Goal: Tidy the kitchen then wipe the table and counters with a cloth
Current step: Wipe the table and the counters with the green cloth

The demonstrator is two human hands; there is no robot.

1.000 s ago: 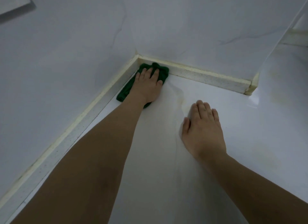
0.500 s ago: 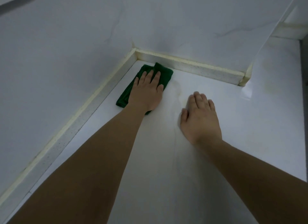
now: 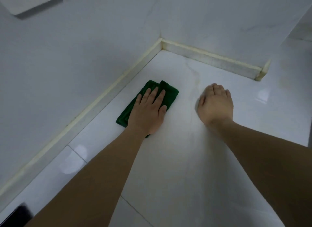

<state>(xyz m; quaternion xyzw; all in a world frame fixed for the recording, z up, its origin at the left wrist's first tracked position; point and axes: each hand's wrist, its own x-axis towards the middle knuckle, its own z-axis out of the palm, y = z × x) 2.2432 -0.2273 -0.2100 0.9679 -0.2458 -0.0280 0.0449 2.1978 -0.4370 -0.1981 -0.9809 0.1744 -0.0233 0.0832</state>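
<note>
The fingers (image 3: 157, 94) of the left hand (image 3: 148, 111) lie straight and slightly apart, pressing flat on a folded green cloth (image 3: 168, 95) that lies on the white surface (image 3: 185, 159) near its left edge, short of the back left corner. The right hand (image 3: 215, 105) rests palm down on the surface just beside it, apart from the cloth, its fingers together and bent downward at the tips, holding nothing.
</note>
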